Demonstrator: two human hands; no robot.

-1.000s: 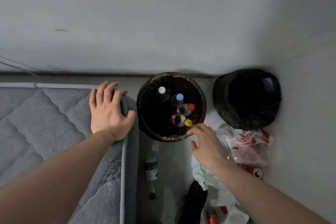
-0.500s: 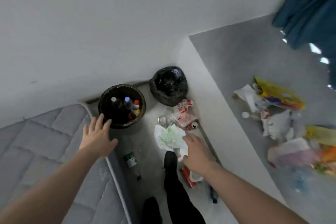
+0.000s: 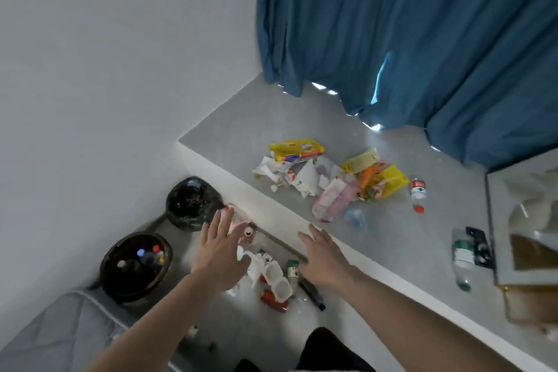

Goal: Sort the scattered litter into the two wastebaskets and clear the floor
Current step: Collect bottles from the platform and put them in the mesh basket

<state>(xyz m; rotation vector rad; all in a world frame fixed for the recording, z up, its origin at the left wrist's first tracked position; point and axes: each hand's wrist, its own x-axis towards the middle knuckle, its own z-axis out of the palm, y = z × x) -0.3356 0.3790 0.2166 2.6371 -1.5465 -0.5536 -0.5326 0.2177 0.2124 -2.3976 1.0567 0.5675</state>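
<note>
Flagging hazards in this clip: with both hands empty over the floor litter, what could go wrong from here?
1. The left hand and right hand hover open over cups and small bottles; a hasty sweep may scatter them.
2. The ledge pile could be overlooked, since the task names only the floor.
3. Wrappers could land in the bottle wastebasket rather than the black-bag one.

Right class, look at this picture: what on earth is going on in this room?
A person is clearing litter. Both hands are open and hold nothing: the left hand and right hand hover over small bottles and white cups on the floor. The round dark wastebasket near the grey quilted mattress already holds bottles with coloured caps; the black-bagged wastebasket stands beyond it. A heap of yellow, white and pink wrappers lies on the raised grey ledge.
</note>
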